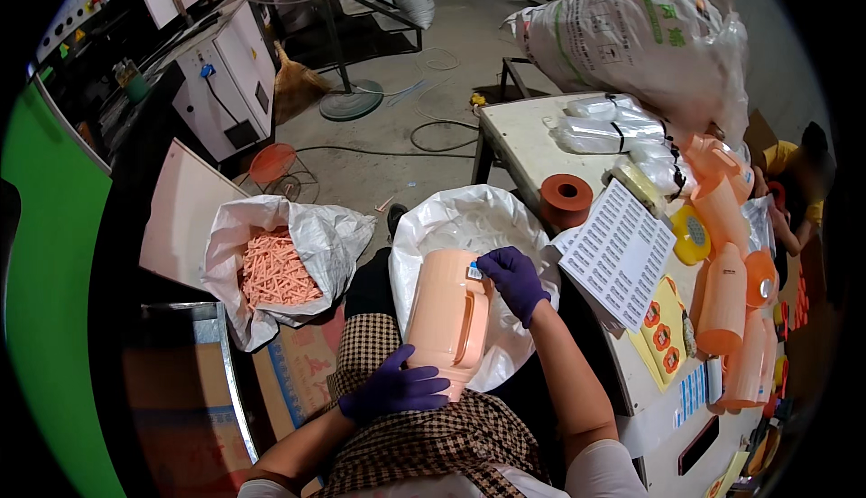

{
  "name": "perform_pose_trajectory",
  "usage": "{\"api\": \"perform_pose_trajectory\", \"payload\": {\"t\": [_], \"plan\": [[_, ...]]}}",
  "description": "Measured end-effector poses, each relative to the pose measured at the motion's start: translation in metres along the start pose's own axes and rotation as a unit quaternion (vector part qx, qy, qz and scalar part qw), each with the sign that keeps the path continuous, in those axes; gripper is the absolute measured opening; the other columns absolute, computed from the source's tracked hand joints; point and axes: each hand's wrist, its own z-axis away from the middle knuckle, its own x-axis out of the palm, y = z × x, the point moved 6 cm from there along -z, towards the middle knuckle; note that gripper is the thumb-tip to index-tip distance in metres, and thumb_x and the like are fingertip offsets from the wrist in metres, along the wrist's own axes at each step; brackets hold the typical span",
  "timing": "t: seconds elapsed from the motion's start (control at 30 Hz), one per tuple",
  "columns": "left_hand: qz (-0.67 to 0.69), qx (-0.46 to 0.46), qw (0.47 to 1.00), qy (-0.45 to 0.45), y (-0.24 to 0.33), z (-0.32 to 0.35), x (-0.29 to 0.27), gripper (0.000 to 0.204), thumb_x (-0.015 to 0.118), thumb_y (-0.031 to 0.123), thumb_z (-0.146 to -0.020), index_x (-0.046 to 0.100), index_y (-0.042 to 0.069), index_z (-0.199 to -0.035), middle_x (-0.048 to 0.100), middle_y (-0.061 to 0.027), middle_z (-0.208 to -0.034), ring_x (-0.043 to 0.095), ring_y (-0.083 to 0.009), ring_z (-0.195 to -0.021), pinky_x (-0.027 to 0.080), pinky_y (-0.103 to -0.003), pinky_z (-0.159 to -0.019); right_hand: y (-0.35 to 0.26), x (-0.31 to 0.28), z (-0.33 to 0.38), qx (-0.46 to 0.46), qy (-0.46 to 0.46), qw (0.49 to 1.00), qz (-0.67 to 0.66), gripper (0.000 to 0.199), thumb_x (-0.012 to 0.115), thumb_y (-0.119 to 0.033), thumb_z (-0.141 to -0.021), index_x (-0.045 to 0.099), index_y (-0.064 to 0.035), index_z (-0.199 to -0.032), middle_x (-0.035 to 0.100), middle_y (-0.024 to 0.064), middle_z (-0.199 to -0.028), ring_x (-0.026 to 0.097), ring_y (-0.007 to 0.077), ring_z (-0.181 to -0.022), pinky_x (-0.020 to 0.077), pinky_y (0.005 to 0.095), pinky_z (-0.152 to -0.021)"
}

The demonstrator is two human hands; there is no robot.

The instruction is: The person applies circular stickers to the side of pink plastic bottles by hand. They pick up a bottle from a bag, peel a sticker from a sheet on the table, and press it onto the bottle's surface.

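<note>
A peach plastic jug (437, 308) with a side handle lies tilted across my lap, its wide end away from me. My left hand (397, 388), in a purple glove, wraps round its near, narrower end. At the far right edge of the jug, my right hand (512, 279), gloved too, has thumb and fingers pinched at a small blue-and-white label (474, 271). That label lies against the jug's wall. Beneath the jug stands a white woven sack (433, 214) holding clear plastic.
To the left, another sack (334, 227) holds many peach plastic strips (278, 268). The right-hand table (532, 133) bears label sheets (618, 254), a brown tape roll (566, 198), clear bag bundles (613, 133) and several peach jugs (722, 304). A person (789, 173) works at far right.
</note>
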Motion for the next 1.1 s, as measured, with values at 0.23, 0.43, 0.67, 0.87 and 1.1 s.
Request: {"api": "perform_pose_trajectory", "payload": {"t": [0.23, 0.43, 0.67, 0.87, 1.1], "plan": [[0.003, 0.004, 0.999, -0.045, 0.005, -0.03, -0.018, 0.03, 0.062, 0.021, -0.09, 0.066, 0.033, -0.117, 0.059, 0.0055, -0.128, 0.055, -0.0172, -0.119, 0.047, -0.055, -0.099, 0.018, 0.001, -0.005, -0.133, 0.096, 0.975, 0.151, 0.037, 0.083, -0.029, -0.079, 0.067, 0.0003, -0.095, 0.065, 0.0104, -0.094, 0.061, 0.0203, -0.078, 0.0506, 0.0344, -0.073], [0.117, -0.252, 0.956, 0.091, -0.033, 0.002, -0.042, 0.034, 0.077, 0.024, -0.08, 0.067, 0.021, -0.112, 0.058, -0.0132, -0.125, 0.058, -0.03, -0.114, 0.046, -0.055, -0.098, 0.023, 0.009, -0.028, -0.014, -0.006, 1.0, 0.023, 0.042, 0.071, -0.038, -0.09, 0.071, -0.0011, -0.11, 0.069, 0.0054, -0.087, 0.058, 0.0132, -0.066, 0.0506, 0.0309, -0.066], [0.324, -0.374, 0.765, 0.412, -0.09, -0.052, -0.178, 0.062, 0.057, 0.028, -0.095, 0.041, -0.005, -0.144, 0.048, -0.0194, -0.146, 0.049, -0.032, -0.134, 0.044, -0.044, -0.11, 0.015, 0.003, 0.14, 0.087, -0.19, 0.977, -0.043, 0.024, 0.067, -0.023, -0.095, 0.075, -0.0034, -0.104, 0.071, 0.0016, -0.081, 0.061, 0.0101, -0.069, 0.0513, 0.0268, -0.063], [0.523, -0.376, 0.742, 0.184, -0.161, -0.088, -0.047, 0.041, 0.057, 0.02, -0.092, 0.064, -0.007, -0.122, 0.066, -0.0169, -0.126, 0.062, -0.0235, -0.114, 0.047, -0.037, -0.103, -0.037, -0.18, 0.206, -0.219, 0.471, 0.821, 0.236, 0.02, 0.075, -0.009, -0.084, 0.071, -0.0016, -0.102, 0.071, 0.0121, -0.095, 0.067, 0.0215, -0.085, 0.052, 0.0329, -0.079], [0.668, -0.427, 0.575, 0.201, -0.186, -0.059, 0.032, 0.038, 0.05, 0.022, -0.101, 0.062, -0.005, -0.126, 0.068, -0.0134, -0.121, 0.064, -0.0215, -0.111, 0.05, -0.035, -0.098, 0.03, -0.292, 0.181, -0.106, 0.47, 0.786, 0.387, 0.034, 0.081, -0.023, -0.076, 0.072, -0.0017, -0.102, 0.068, 0.0168, -0.101, 0.063, 0.0337, -0.096, 0.0499, 0.0421, -0.086]]}}
